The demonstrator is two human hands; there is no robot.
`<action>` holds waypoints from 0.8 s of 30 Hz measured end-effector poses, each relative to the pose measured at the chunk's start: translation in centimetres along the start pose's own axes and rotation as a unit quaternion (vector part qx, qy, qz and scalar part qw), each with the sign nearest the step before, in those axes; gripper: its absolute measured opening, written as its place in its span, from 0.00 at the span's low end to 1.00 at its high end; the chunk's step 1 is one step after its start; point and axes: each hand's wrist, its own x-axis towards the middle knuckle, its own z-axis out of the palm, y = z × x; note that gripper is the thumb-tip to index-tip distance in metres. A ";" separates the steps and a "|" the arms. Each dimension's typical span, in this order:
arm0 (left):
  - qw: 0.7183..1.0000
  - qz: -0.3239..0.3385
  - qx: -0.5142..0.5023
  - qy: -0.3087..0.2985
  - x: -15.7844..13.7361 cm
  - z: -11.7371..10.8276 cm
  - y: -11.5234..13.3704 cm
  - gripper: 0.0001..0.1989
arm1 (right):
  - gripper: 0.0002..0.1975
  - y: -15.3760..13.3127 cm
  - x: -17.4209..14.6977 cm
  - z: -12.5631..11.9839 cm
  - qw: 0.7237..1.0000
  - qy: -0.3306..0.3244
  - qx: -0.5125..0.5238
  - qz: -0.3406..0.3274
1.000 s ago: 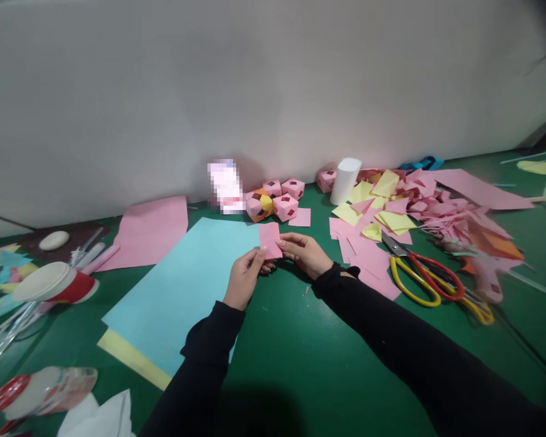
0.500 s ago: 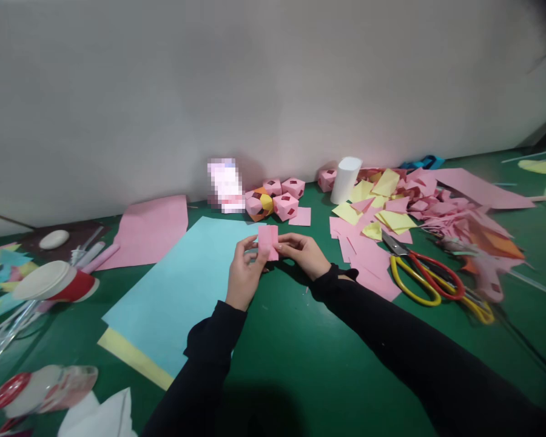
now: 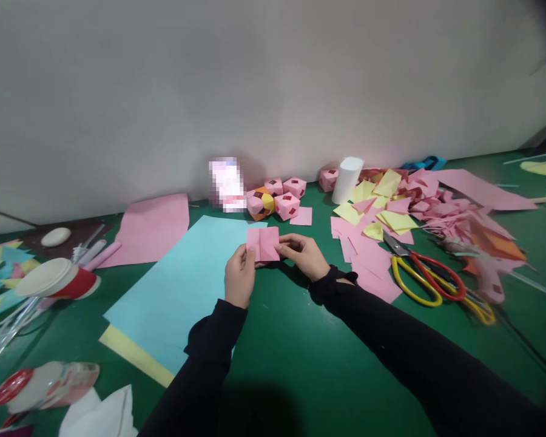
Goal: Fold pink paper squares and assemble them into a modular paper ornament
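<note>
A small pink sheet of paper [image 3: 264,244] with a vertical crease is held up between my two hands above the green table. My left hand [image 3: 240,273] pinches its left side, thumb on the front face. On the right edge, my right hand [image 3: 304,255] grips it between thumb and fingers. Behind the paper sit several pink folded-paper shapes [image 3: 286,206] with diamond-shaped holes, one of them joined with orange and yellow parts. A flat pink square [image 3: 304,216] lies beside them. Under my left forearm spreads a large light-blue sheet [image 3: 173,291].
Scissors [image 3: 418,273] with red and yellow handles lie right, near pink and yellow paper pieces [image 3: 394,220] and a pink glue gun [image 3: 486,279]. A white roll [image 3: 348,181] stands by the wall. At left are a paper cup [image 3: 57,279] and a red-capped bottle [image 3: 45,385].
The pink paper has been unfolded from a narrow strip into a wider sheet. My left hand has shifted slightly left with its edge; my right hand has hardly moved.
</note>
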 end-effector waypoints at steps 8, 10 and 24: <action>0.999 -0.002 0.036 0.013 -0.1 0.1 0.2 0.14 | 0.16 -0.2 -0.6 0.9 0.991 0.050 -0.122 -0.029; 0.999 0.000 0.045 0.016 -0.1 0.0 0.2 0.14 | 0.21 -0.2 -0.7 0.9 0.991 0.041 -0.126 -0.029; 0.987 -0.033 -0.148 0.056 0.3 -0.2 0.5 0.16 | 0.25 0.1 -0.6 0.2 0.956 0.112 -0.250 -0.102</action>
